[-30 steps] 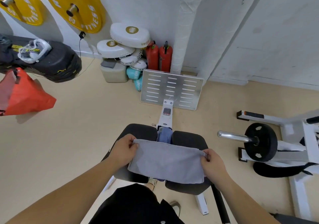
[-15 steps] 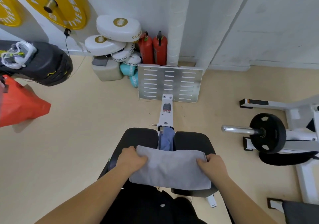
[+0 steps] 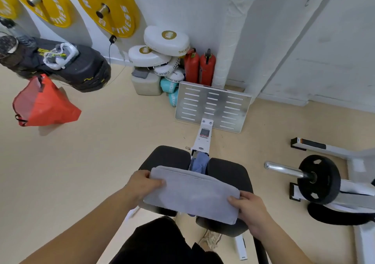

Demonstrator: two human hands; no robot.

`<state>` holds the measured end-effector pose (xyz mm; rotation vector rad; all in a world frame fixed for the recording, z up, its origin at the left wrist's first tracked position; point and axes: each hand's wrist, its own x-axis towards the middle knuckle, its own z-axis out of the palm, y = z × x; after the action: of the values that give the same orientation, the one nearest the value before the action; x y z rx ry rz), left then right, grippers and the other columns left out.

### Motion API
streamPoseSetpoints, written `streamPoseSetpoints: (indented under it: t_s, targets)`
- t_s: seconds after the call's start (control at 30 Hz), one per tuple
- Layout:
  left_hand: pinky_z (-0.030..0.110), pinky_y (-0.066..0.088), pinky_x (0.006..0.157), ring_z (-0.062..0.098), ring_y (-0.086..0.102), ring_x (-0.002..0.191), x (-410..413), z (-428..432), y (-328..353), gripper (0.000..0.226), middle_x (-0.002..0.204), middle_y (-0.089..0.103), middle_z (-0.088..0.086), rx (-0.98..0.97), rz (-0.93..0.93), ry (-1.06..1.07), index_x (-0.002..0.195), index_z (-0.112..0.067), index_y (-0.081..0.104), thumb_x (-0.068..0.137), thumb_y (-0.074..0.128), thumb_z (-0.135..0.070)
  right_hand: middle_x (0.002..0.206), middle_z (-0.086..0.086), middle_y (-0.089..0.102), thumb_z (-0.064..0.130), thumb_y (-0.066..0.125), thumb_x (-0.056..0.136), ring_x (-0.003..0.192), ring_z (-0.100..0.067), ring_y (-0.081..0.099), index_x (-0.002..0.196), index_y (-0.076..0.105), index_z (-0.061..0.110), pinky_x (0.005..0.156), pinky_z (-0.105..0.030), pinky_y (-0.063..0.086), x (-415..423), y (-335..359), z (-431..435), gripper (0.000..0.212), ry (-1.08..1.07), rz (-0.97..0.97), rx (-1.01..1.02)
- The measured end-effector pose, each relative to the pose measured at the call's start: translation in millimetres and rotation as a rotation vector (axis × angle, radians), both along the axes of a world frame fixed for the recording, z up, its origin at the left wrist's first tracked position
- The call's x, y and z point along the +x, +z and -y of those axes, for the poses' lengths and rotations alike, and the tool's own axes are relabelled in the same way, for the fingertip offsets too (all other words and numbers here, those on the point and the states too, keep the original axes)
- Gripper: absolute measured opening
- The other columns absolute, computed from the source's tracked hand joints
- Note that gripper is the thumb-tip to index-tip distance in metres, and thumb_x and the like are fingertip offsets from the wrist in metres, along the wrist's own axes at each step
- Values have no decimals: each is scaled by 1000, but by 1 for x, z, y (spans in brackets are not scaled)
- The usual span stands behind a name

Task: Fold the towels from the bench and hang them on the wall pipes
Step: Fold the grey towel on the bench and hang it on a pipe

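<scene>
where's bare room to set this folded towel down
Bare: the far ends of the left pad and right pad, either side of the blue towel, beyond the grey towel. Also the floor between the left pad and the orange bag. Crowded: the wall corner with the fire extinguishers and white cushions.

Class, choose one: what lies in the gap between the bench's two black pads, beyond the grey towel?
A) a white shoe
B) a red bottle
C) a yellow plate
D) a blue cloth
D: a blue cloth is bunched in the gap between the black pads, just past the grey towel.
</scene>
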<state>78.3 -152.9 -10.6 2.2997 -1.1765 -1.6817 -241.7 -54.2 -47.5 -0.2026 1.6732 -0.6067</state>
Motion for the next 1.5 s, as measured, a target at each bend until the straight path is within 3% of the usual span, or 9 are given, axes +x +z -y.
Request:
streamPoseSetpoints:
  t_s: [0.17,0.33,0.53,0.67,0.87,1.07,1.23,1.37,1.5]
  targets:
    - [42,62,82,22,72,97,40,11,15,30,102,75,-1,-113,-78,3,105,-23,69,78,75,-34,121,-12,67,9,72,94,111,-33,67,124,59,10,84,-50,64,35,10,12,32,25,103,-9]
    - [31,50,54,22,65,73,93,34,24,24,90,67,9,-150,-101,49,94,-7,61,87,75,-24,119,-5,66,12,71,93,107,-24,68,139,50,20,91,-53,61,107,-4,37,52,125,-31,-93]
    - [32,50,55,19,59,67,136,51,27,35,79,60,7,-199,-95,80,89,-1,60,88,75,-32,109,0,61,11,62,96,100,-19,62,158,30,25,70,-24,52,185,-22,63,71,259,-189,-164]
    - [39,56,57,21,60,62,115,47,20,43,71,61,12,-226,-65,-13,81,3,56,88,71,-37,153,4,47,14,58,95,137,-20,51,158,27,33,110,-36,49,196,-20,61,73,446,-393,-237]
    - [36,60,59,24,69,61,29,31,2,27,74,67,10,-208,-21,-307,78,-16,52,88,68,-36,115,11,64,8,55,101,97,-12,67,143,41,36,80,-20,56,178,-3,41,52,366,-211,-235]
    - [41,63,71,22,73,67,-18,25,-29,20,78,73,4,-144,0,-423,98,-21,56,89,68,-34,143,8,56,6,50,104,124,-11,58,137,44,36,101,-29,55,151,2,18,45,347,-48,-195]
    - [36,62,79,18,71,73,-19,23,-35,42,85,76,4,-35,-120,-450,136,-23,53,94,61,-21,121,15,63,13,53,104,110,-5,62,129,49,39,94,-22,54,147,1,13,37,404,-37,-173]
    - [35,58,83,18,68,92,20,22,-33,31,106,71,-4,-198,171,-375,118,-29,60,87,56,-26,116,7,65,27,63,96,102,-12,66,135,54,33,96,-38,58,160,-10,19,41,440,-182,-181]
    - [33,54,63,19,64,80,59,14,-39,38,100,58,-1,-150,272,-239,96,-24,54,67,66,-44,122,11,40,52,53,92,109,-8,52,148,31,46,79,-21,53,173,-8,29,60,797,-640,-301]
